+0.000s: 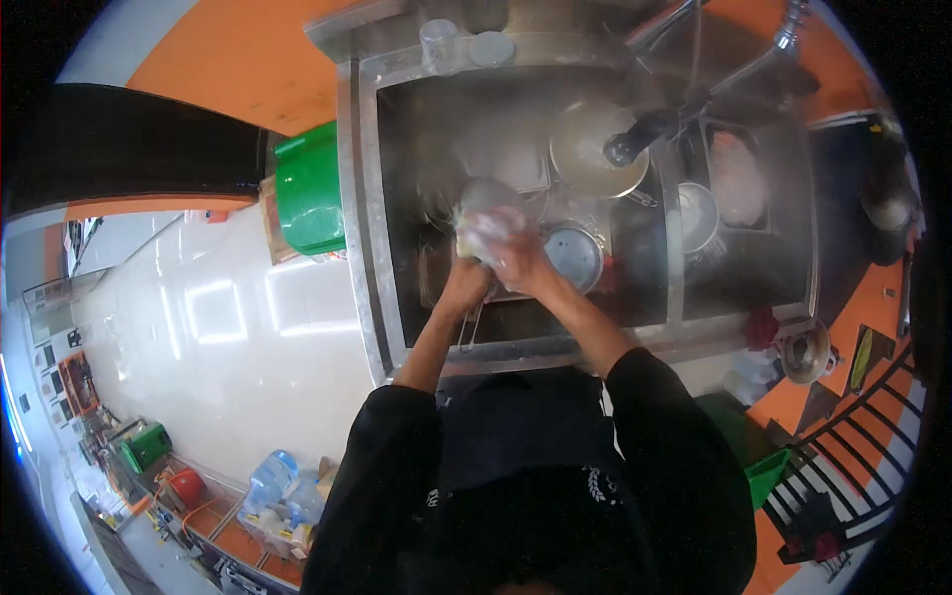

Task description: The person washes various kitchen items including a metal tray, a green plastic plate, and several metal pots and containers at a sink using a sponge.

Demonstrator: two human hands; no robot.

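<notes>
Above the left basin of a steel sink (362, 198), my two hands are close together. My left hand (468, 281) is closed round the handle of a metal utensil (470, 329), whose looped handle end sticks out below the wrist. A blurred grey rounded part (486, 193) shows beyond the fingers; I cannot tell whether it belongs to the utensil. My right hand (516, 260) is closed on a foamy, pale pink and white scrubber (489, 226), pressed against the utensil. Whether it is a sponge or a cloth is blurred. A round metal pan (573, 260) lies just right of my right hand.
A large round pot (585, 149) sits farther back under the hanging spray nozzle (622, 149). The right basin holds a white bowl (697, 216) and a tub with something pink (736, 177). A clear cup (437, 42) stands on the back ledge. A green bin (309, 190) is left of the sink.
</notes>
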